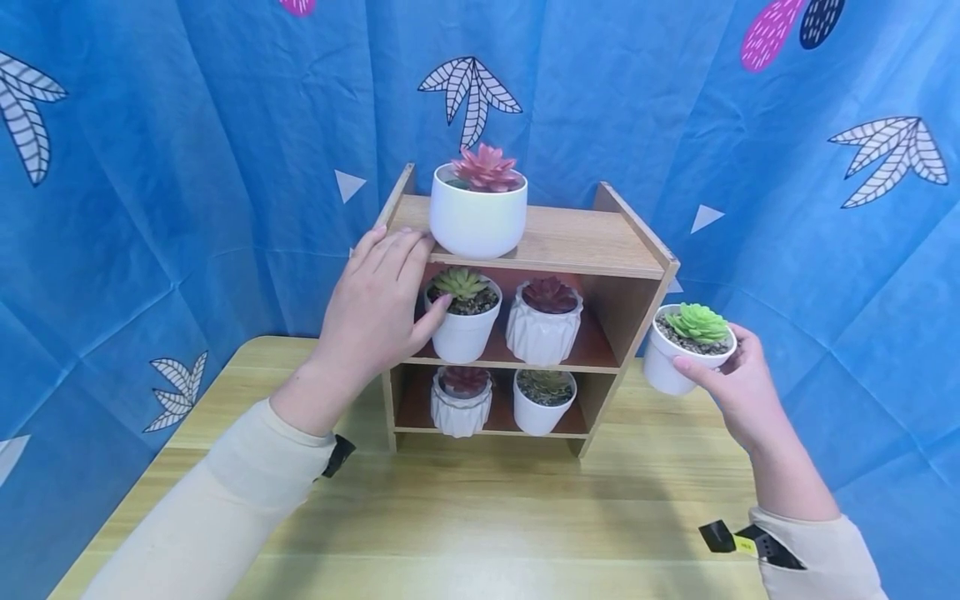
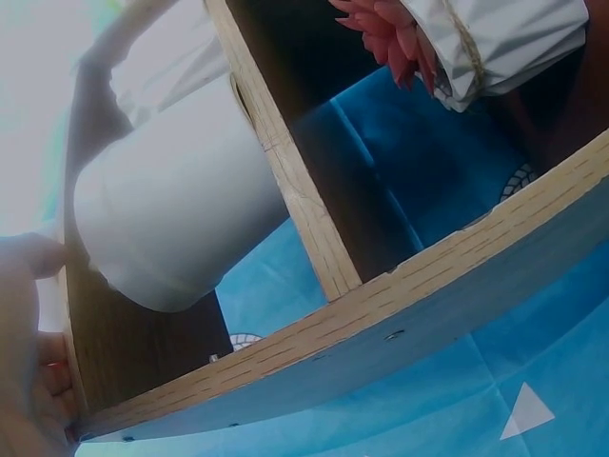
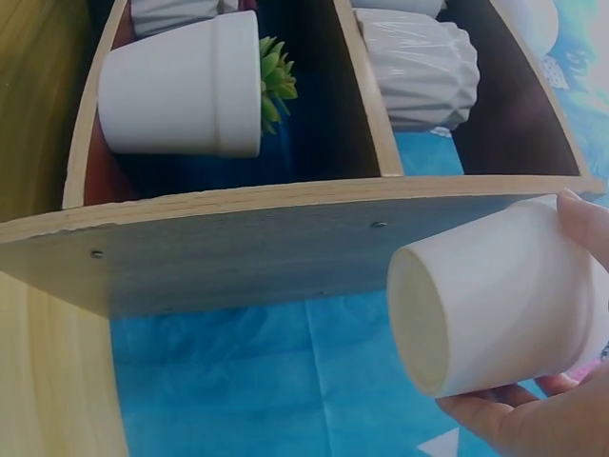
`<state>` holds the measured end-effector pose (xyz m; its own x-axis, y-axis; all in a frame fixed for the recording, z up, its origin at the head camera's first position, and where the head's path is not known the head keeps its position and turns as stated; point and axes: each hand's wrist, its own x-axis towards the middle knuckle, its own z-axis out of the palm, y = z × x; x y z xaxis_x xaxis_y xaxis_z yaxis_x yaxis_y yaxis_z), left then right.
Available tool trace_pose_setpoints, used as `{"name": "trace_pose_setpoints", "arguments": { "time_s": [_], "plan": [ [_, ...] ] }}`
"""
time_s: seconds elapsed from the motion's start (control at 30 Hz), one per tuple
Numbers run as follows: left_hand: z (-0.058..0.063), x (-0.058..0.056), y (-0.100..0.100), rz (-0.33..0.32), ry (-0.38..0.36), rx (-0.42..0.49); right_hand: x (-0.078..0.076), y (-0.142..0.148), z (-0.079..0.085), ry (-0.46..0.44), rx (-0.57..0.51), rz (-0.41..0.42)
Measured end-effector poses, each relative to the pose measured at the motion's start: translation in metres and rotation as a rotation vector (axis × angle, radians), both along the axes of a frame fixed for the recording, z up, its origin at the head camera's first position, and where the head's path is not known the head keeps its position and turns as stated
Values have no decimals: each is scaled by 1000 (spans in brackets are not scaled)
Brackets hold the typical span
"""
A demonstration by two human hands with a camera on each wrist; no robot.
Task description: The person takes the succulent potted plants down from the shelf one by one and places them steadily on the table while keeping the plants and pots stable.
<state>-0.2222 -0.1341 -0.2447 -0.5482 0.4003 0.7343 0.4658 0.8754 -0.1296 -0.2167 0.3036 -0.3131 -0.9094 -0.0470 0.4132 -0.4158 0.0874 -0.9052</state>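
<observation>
Fingers (image 1: 744,337) of the right hand (image 1: 741,393) are curled round a plain white pot (image 1: 666,367), the thumb (image 1: 697,372) pressed against its near side, so this hand is grasping it. That pot, carrying a bright green succulent (image 1: 697,322) set in gravel (image 1: 673,335), is held off the tabletop (image 1: 465,517), just beside the right side of a wooden shelf unit (image 1: 626,308); the right wrist view shows its bare underside. The left hand (image 1: 378,296) clasps nothing: its fingers lie extended over the left end of the top board (image 1: 577,237), and its thumb slants down before the middle tier (image 1: 597,357), in front of a second white pot (image 1: 461,340) with a pale green succulent (image 1: 459,283); whether it touches that pot cannot be told. Just right of those fingers, a rounded white bowl (image 1: 478,221) with a pink succulent (image 1: 486,169) stands on the top board. At the right of the middle tier stands a ridged white pot (image 1: 543,337) with a dark red succulent (image 1: 550,296). Below, the lower tier (image 1: 501,422) bears a twine-tied ridged pot (image 1: 460,415) at left and a smooth white pot (image 1: 542,417) at right. Cream sleeves (image 1: 187,508) cover both forearms. Behind everything hangs a blue curtain (image 1: 600,108) printed with white leaves (image 1: 472,92).
</observation>
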Motion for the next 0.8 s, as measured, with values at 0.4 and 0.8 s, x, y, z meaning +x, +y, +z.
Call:
{"name": "trace_pose_setpoints", "arguments": {
  "time_s": [0.4,0.8],
  "plan": [
    [0,0,0,-5,7,1,-5,0,-19,-107,32,-88],
    [0,0,0,-4,1,2,-8,0,-35,-147,30,-88]
  ]
}}
